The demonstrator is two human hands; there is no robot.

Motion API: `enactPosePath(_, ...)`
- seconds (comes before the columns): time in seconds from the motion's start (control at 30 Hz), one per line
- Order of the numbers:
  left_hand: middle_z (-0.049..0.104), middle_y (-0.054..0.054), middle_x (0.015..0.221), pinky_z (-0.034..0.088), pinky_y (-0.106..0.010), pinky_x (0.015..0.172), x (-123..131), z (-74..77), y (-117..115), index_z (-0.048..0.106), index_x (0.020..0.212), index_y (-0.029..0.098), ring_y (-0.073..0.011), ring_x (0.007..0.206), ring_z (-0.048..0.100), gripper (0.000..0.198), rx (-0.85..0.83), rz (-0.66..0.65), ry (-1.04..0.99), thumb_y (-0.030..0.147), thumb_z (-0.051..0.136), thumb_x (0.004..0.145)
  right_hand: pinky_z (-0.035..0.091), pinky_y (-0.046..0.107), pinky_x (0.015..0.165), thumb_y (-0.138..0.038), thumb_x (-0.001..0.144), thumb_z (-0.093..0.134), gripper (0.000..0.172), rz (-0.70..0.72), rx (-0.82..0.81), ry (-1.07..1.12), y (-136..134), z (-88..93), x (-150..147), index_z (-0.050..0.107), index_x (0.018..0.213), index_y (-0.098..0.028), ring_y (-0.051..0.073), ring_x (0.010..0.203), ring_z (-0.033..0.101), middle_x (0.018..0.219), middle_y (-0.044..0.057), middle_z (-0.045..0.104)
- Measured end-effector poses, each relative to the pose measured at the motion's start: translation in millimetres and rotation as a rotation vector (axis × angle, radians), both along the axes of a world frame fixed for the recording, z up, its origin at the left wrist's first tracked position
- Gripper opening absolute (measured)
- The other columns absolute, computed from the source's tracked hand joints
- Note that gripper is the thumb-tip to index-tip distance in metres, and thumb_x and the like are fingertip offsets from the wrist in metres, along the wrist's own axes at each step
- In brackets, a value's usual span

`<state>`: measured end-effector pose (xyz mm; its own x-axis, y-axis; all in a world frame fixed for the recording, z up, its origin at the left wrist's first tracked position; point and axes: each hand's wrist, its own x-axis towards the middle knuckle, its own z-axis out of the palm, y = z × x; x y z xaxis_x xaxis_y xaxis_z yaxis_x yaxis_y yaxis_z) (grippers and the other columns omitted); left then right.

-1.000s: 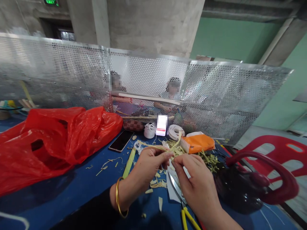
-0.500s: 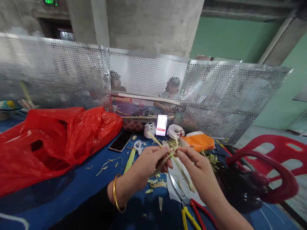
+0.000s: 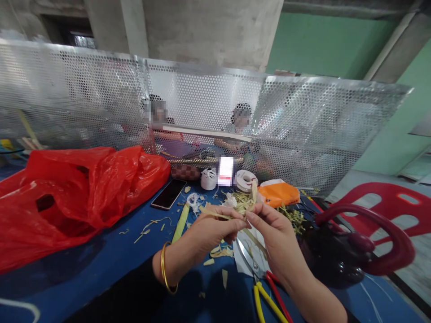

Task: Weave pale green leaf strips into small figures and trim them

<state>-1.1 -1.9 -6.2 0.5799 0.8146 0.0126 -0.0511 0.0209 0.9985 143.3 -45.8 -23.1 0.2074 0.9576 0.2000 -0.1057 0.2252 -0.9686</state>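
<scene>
Pale green husk strips (image 3: 255,242), possibly corn husk, cross between my two hands in a small knot or fold. My left hand (image 3: 220,226), with a gold bangle on its wrist, pinches them from the left between thumb and fingers. From the right, my right hand (image 3: 269,222) closes thumb and forefinger on the same crossing. The exact fold is partly hidden by the fingertips. Below lie scissors (image 3: 248,256) on a white sheet (image 3: 240,262), beside a yellow-handled tool (image 3: 264,298). A wider green husk (image 3: 182,223) rests left of my hands.
A red plastic bag (image 3: 84,188) covers the left side, near a dark phone (image 3: 169,194). Behind stand a lit phone (image 3: 225,171), a white spool (image 3: 246,180) and an orange packet (image 3: 279,193). A dark kettle (image 3: 333,260) is at right. Two people sit beyond a perforated screen (image 3: 205,98).
My left fingers have moved slightly right and down, and the strips now lie flatter across them. The strip end above my right fingers stands more upright. The view has tilted slightly down.
</scene>
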Motion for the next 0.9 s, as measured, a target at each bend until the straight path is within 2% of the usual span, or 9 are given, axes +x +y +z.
enactPosePath(0.17,0.051,0.003,0.048,0.03,-0.021,0.049,-3,4.2,1,0.073,0.069,0.013,-0.0082,0.047,0.042,0.013,-0.105,-0.075,0.001,0.026,0.07,0.071,0.042,0.025,0.055,-0.034,0.079,0.068,0.019,-0.044,0.027,-0.089,0,-2.2,2,0.058,0.071,-0.019,0.013,0.057,0.051,0.063,-0.003,0.057)
enactPosePath(0.33,0.053,0.003,0.05,0.032,-0.017,0.047,-3,3.8,4,0.07,0.078,0.012,-0.0049,0.043,0.043,0.016,-0.33,-0.075,-0.209,0.027,0.064,0.079,0.046,0.027,0.057,-0.042,0.079,0.068,0.025,0.061,-0.074,-0.061,6,7.9,16,0.068,0.083,-0.018,0.016,0.063,0.059,0.075,0.002,0.067)
enactPosePath(0.47,0.053,0.003,0.049,0.033,-0.015,0.042,-1,6.3,6,0.064,0.078,0.012,-0.0048,0.039,0.043,0.01,-0.449,-0.016,-0.333,0.018,0.06,0.084,0.051,0.031,0.07,-0.04,0.077,0.071,0.024,0.184,-0.102,-0.057,7,14.2,18,0.07,0.087,-0.018,0.019,0.077,0.064,0.083,0.005,0.071)
enactPosePath(0.53,0.054,0.002,0.049,0.033,-0.014,0.041,-1,7.8,7,0.062,0.077,0.012,-0.0045,0.038,0.044,0.01,-0.489,-0.006,-0.357,0.015,0.058,0.086,0.05,0.034,0.08,-0.037,0.078,0.071,0.02,0.207,-0.066,-0.117,6,13.8,14,0.072,0.086,-0.019,0.02,0.083,0.064,0.085,0.005,0.072)
enactPosePath(0.6,0.054,0.002,0.049,0.033,-0.013,0.041,0,8.7,7,0.062,0.077,0.012,-0.0046,0.039,0.045,0.01,-0.524,-0.017,-0.368,0.015,0.058,0.086,0.05,0.035,0.083,-0.036,0.078,0.071,0.017,0.207,-0.023,-0.138,4,11.4,8,0.071,0.08,-0.02,0.02,0.084,0.064,0.083,0.004,0.071)
enactPosePath(0.77,0.058,0.0,0.052,0.033,-0.012,0.04,-1,6.8,4,0.064,0.078,0.011,-0.0049,0.041,0.049,0.009,-0.524,-0.046,-0.375,0.018,0.063,0.083,0.051,0.033,0.072,-0.043,0.083,0.064,0.028,0.227,0.039,-0.126,4,4.8,2,0.065,0.07,-0.018,0.018,0.072,0.063,0.075,0.004,0.069)
enactPosePath(0.9,0.059,0.001,0.053,0.033,-0.012,0.038,-3,6.2,5,0.064,0.074,0.011,-0.0036,0.039,0.047,0.006,-0.549,-0.027,-0.313,0.014,0.068,0.077,0.047,0.029,0.064,-0.04,0.084,0.062,0.025,0.066,0.152,-0.44,6,4.3,10,0.068,0.074,-0.018,0.017,0.067,0.059,0.068,0.002,0.066)
